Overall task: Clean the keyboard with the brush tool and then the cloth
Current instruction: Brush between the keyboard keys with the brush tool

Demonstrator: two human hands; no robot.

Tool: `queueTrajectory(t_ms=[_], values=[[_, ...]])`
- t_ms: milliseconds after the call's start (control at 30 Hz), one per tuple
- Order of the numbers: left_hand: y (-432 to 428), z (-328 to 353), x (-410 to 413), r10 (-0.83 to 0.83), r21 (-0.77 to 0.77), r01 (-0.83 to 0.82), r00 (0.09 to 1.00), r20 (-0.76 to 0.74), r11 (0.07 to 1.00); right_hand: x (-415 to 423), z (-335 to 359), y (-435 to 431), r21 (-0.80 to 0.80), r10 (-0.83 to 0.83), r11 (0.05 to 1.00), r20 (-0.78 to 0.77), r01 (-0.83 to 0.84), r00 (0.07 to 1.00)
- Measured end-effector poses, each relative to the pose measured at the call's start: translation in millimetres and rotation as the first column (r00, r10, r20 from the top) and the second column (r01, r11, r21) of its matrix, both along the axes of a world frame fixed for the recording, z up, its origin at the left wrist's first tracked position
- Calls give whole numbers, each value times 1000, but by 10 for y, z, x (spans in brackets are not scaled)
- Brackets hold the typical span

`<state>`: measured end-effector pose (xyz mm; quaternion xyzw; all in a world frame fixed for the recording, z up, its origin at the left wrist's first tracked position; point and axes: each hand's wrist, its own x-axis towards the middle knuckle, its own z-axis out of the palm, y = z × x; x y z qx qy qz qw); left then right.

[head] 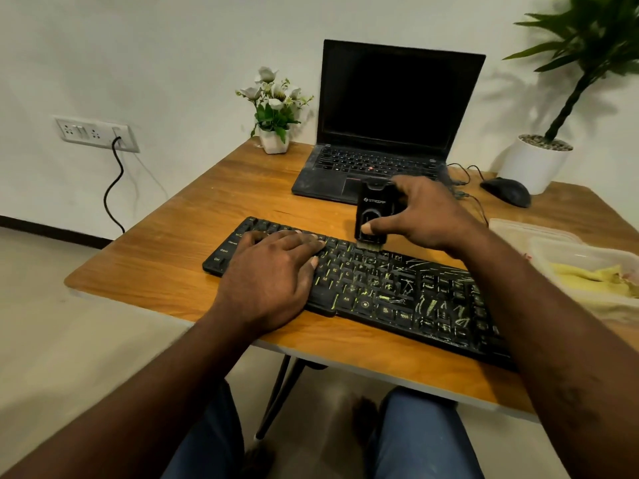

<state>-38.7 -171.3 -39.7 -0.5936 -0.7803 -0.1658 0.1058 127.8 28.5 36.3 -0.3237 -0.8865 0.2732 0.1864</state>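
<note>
The black keyboard [380,288] lies slantwise on the wooden surface [166,257], its near edge close to the surface's front edge. Pale yellow-green scribbled marks cover many keys on its middle and right part. The brush tool [375,209], a black upright block with short bristles at its foot, stands over the keyboard's far edge near the middle, the bristles touching the top row of keys. The right hand [425,216] holds it, thumb across the front face and fingers curled over the top and far side. The left hand [273,271] lies flat on the keyboard's left half, fingers straight and close together, palm down on the keys.

To the right of the keyboard sits a clear plastic container [539,233] with the yellow cloth [594,276] crumpled inside. Beyond the keyboard stands an open laptop [390,133] with a dark screen. Right of it, farther from the keyboard, are a black mouse [506,191] and a white pot [536,160] holding a tall green plant. Beyond the keyboard's left end is a small white pot of flowers [275,112]. On the wall, far left of the keyboard, a socket plate [96,133] has a black cable hanging from it.
</note>
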Motion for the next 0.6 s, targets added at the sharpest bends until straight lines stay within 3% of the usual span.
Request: queueTrajectory(t_ms=[200, 433, 600], values=[[-20, 27, 10, 71, 1, -71, 997, -18, 997, 76, 19, 90, 138, -75, 988, 76, 64, 994], [66, 22, 72, 142, 2, -142, 989, -46, 990, -251, -94, -56, 81, -10, 997, -62, 15, 998], [104, 23, 46, 153, 6, -153, 987, -46, 988, -236, -78, 80, 64, -12, 998, -29, 14, 1000]])
